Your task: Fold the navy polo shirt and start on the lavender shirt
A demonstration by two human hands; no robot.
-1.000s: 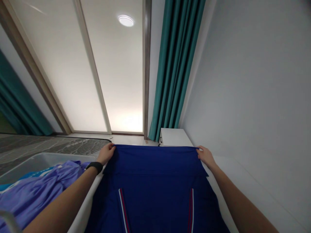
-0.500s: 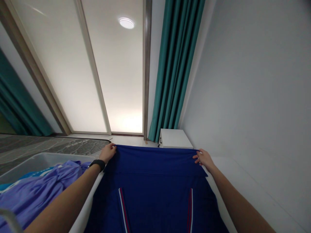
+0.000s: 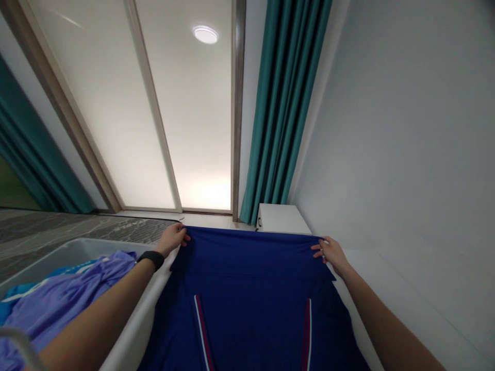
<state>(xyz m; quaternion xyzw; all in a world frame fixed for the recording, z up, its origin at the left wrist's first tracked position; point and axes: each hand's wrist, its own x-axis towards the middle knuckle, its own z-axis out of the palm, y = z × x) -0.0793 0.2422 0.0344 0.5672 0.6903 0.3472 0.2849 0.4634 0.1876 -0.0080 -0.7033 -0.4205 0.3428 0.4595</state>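
Note:
A dark blue garment (image 3: 251,319) with two red-and-white stripes is stretched out wide in front of me, its far part folded over. My left hand (image 3: 172,239) pinches the far left corner between thumb and fingers; a black band sits on that wrist. At the far right corner my right hand (image 3: 330,253) grips the same edge, with some of its fingers held loosely apart. The edge between both hands is nearly straight. The garment's near end runs out of the bottom of the view.
On the left, a clear plastic bin (image 3: 93,245) holds purple clothing (image 3: 73,299) and a blue piece (image 3: 23,291). A white cabinet (image 3: 284,219) stands beyond the garment, by a teal curtain (image 3: 288,103). Frosted sliding doors (image 3: 193,129) are behind; a white wall (image 3: 417,129) rises right.
My view has shifted slightly, so the room and bin sit a little differently in it. Both hands still hold the garment's far corners, and its edge stays stretched.

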